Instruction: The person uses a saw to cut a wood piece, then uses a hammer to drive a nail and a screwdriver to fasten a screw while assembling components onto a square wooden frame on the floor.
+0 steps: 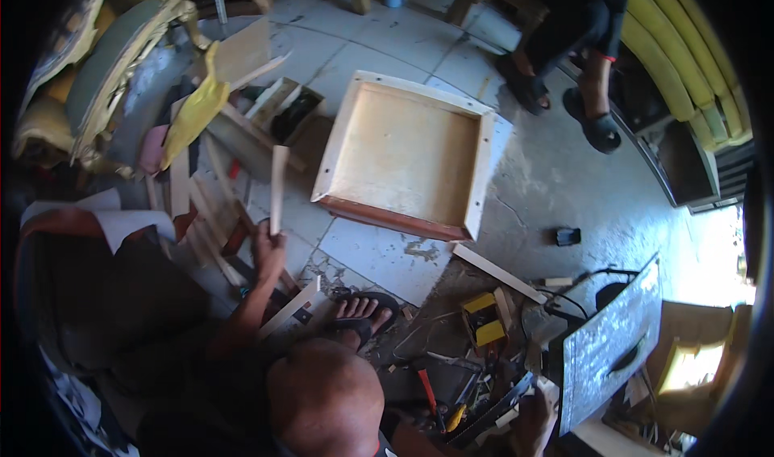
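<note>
My left hand [270,251] is closed round the lower end of a pale wooden strip [278,189], which points up and away from me. Low on the right, my right hand [534,417] has its fingers curled beside the end of a dark toothed saw blade [492,410]. Whether it grips the saw or a pale piece there is not plain. In front of me a shallow wooden frame box [403,154], with a pale inside and a reddish-brown near side, lies on a white board [387,267].
More wooden strips [211,215] lie left of my sandalled foot [367,308]. A slotted metal plate [610,352] stands tilted at right, near a yellow box [484,320] and a red-handled hammer [427,391]. Another person's feet [597,118] are at the far right.
</note>
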Tool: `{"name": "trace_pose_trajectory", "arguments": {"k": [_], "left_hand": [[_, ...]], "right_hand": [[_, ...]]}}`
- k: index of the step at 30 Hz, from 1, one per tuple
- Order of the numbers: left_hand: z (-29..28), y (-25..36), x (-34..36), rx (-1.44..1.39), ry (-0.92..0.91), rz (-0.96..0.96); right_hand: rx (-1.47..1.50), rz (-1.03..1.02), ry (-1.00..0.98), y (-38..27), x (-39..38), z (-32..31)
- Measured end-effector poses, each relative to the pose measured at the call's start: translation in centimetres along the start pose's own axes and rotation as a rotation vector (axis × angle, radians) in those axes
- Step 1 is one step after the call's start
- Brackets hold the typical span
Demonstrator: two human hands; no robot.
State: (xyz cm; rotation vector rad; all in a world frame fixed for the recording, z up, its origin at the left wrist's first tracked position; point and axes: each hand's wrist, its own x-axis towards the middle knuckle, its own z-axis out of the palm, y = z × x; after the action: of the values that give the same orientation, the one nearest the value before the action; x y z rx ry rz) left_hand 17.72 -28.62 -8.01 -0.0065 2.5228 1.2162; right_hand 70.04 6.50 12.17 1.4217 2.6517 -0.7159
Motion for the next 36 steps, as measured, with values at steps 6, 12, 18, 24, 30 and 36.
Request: {"name": "trace_pose_trajectory", "arguments": {"k": [6,12,18,24,30,36], "left_hand": [[-0.7,12.5,-9.0,-1.079,-0.354,0.216],[7.2,18.3,-11.4,-1.259,-0.877,0.003],[9.9,18.0,-8.8,-1.220,-1.028,-0.071],[11.1,17.4,-8.1,-0.853,-0.895,0.001],[8.6,16.9,-8.2,0.031,-0.201,0.784],[7.3,19.4,-5.4,0.268,-0.040,1.185]], "right_hand": [[0.227,-0.492,-0.153,-18.5,10.2,-1.8],[0.048,-0.881,-0.043,-26.1,17.1,5.4],[0.180,-0.926,-0.043,-27.2,19.2,7.4],[0.153,-0.902,0.083,-25.0,21.9,9.2],[0.090,-0.946,0.163,-24.5,23.0,10.5],[0.064,-0.977,0.153,-25.4,22.9,11.5]]}}
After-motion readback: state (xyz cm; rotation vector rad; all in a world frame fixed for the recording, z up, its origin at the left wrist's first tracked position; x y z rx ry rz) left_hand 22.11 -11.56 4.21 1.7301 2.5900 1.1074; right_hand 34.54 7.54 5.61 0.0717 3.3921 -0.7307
